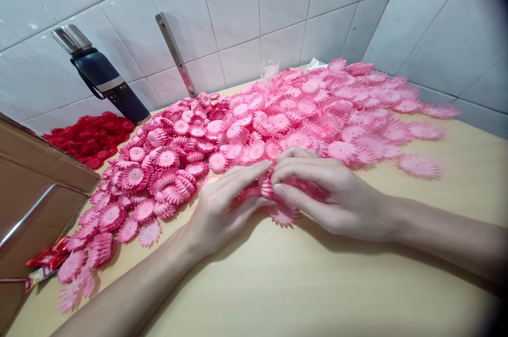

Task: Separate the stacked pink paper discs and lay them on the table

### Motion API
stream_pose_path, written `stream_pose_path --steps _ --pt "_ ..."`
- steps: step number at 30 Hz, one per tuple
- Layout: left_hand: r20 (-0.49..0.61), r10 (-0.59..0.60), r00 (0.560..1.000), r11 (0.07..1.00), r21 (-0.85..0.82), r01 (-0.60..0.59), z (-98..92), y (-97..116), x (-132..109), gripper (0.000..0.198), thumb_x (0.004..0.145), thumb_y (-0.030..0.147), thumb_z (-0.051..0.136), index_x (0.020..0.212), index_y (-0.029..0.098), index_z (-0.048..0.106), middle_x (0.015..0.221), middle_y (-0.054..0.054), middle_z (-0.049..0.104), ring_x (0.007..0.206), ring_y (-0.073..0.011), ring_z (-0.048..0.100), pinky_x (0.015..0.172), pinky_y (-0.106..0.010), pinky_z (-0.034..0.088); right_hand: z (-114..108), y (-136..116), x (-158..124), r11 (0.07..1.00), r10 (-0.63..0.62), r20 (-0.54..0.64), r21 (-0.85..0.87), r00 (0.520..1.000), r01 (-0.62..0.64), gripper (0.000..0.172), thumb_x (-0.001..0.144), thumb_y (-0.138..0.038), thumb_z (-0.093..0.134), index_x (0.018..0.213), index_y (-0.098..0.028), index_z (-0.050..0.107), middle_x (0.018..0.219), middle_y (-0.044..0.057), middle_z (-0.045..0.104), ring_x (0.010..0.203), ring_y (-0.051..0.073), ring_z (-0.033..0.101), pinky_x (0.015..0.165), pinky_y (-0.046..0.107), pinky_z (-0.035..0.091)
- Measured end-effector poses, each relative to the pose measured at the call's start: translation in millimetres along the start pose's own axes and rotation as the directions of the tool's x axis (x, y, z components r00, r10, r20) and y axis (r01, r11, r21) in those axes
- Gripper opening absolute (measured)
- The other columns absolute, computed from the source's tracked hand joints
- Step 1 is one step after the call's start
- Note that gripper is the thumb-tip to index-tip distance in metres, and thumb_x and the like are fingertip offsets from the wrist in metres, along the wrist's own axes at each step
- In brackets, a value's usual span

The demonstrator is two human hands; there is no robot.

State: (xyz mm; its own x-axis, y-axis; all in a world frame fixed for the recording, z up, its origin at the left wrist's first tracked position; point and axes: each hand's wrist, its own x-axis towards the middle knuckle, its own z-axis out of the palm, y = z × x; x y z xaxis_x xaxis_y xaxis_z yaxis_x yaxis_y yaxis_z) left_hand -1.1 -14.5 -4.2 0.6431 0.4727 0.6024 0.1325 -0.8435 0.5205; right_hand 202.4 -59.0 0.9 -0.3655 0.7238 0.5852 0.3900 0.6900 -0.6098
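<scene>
A wide heap of pink pleated paper flowers [278, 115] covers the far half of the pale wooden table [301, 284]. My left hand [222, 207] and my right hand [333, 194] meet at the heap's near edge. Both pinch a small stack of pink flowers [266, 186] between fingertips and thumbs. More pink flowers [283, 214] lie under and just in front of my fingers. My forearms rest over the bare front part of the table.
A pile of red flowers [91, 138] lies at the far left beside a dark blue bottle [105, 80] with a steel cap. A brown cardboard box [35, 194] stands at the left edge, a red wrapper [45, 263] beside it. White tiled walls close the back and right.
</scene>
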Motion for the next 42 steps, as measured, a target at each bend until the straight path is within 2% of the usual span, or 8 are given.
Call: stream_pose_path --steps 6,11,15,20,24,35,42 --pt "-0.027 -0.02 0.999 0.998 0.053 0.021 -1.0 -0.3 -0.4 0.045 0.085 0.017 0.068 0.129 0.018 0.058 0.122 -0.011 0.069 0.103 -0.02 0.07 0.089 -0.027 0.061 1.1 2.5 -0.9 0.995 -0.094 -0.034 -0.019 0.995 0.094 0.011 0.09 -0.009 0.056 0.093 -0.017 0.063 0.082 0.007 0.069 0.078 0.018 0.056 0.071 0.036 0.047" --pt "-0.037 -0.006 0.999 0.996 0.085 0.009 -1.4 0.6 0.8 0.047 0.085 0.021 0.069 0.131 0.018 0.057 0.11 -0.01 0.073 0.092 -0.018 0.073 0.082 -0.026 0.061 0.5 5.1 -0.3 0.989 -0.142 -0.037 -0.032 0.989 0.141 0.012 0.091 -0.008 0.055 0.093 -0.016 0.064 0.082 0.006 0.069 0.079 0.017 0.056 0.073 0.034 0.047" --pt "-0.045 -0.021 0.999 0.999 0.034 0.022 -1.5 0.0 1.1 0.049 0.085 0.021 0.069 0.132 0.02 0.056 0.105 -0.008 0.073 0.084 -0.0151 0.073 0.079 -0.024 0.061 0.8 5.8 -0.5 0.988 -0.149 -0.037 -0.055 0.988 0.147 0.012 0.091 -0.008 0.055 0.091 -0.015 0.064 0.08 0.006 0.067 0.078 0.016 0.054 0.071 0.032 0.046" --pt "-0.027 0.067 0.997 0.997 0.032 -0.067 -3.5 -0.8 1.7 0.038 0.085 0.014 0.069 0.122 0.019 0.064 0.119 -0.009 0.069 0.105 -0.016 0.068 0.091 -0.024 0.058 0.9 5.7 -0.9 0.982 -0.169 -0.021 -0.09 0.985 0.167 0.01 0.091 -0.01 0.056 0.088 -0.016 0.063 0.079 0.005 0.065 0.075 0.016 0.051 0.071 0.033 0.045" --pt "-0.036 0.048 0.998 0.999 0.019 -0.048 -3.4 -0.6 1.4 0.047 0.08 0.018 0.073 0.125 0.02 0.062 0.121 -0.01 0.067 0.097 -0.0149 0.07 0.078 -0.02 0.062 0.5 5.4 -0.5 0.983 -0.176 -0.027 -0.055 0.984 0.174 0.01 0.091 -0.009 0.055 0.09 -0.016 0.063 0.08 0.006 0.066 0.076 0.016 0.053 0.071 0.034 0.045" --pt "-0.017 0.057 0.998 0.995 0.087 -0.055 -2.4 -2.2 0.9 0.043 0.083 0.014 0.07 0.125 0.021 0.063 0.116 -0.008 0.068 0.098 -0.0141 0.068 0.087 -0.023 0.06 2.1 4.3 -1.0 0.981 -0.171 -0.029 -0.095 0.985 0.167 0.011 0.092 -0.01 0.054 0.088 -0.017 0.063 0.075 0.004 0.063 0.073 0.016 0.051 0.069 0.033 0.042" --pt "-0.029 -0.024 0.999 0.998 0.06 0.025 -3.0 -0.1 1.6 0.041 0.081 0.018 0.073 0.121 0.022 0.066 0.108 -0.007 0.069 0.087 -0.0128 0.068 0.08 -0.025 0.062 2.9 1.3 -2.4 0.98 -0.179 -0.033 -0.09 0.983 0.176 0.009 0.09 -0.008 0.056 0.087 -0.015 0.061 0.075 0.004 0.063 0.075 0.016 0.052 0.072 0.034 0.041"
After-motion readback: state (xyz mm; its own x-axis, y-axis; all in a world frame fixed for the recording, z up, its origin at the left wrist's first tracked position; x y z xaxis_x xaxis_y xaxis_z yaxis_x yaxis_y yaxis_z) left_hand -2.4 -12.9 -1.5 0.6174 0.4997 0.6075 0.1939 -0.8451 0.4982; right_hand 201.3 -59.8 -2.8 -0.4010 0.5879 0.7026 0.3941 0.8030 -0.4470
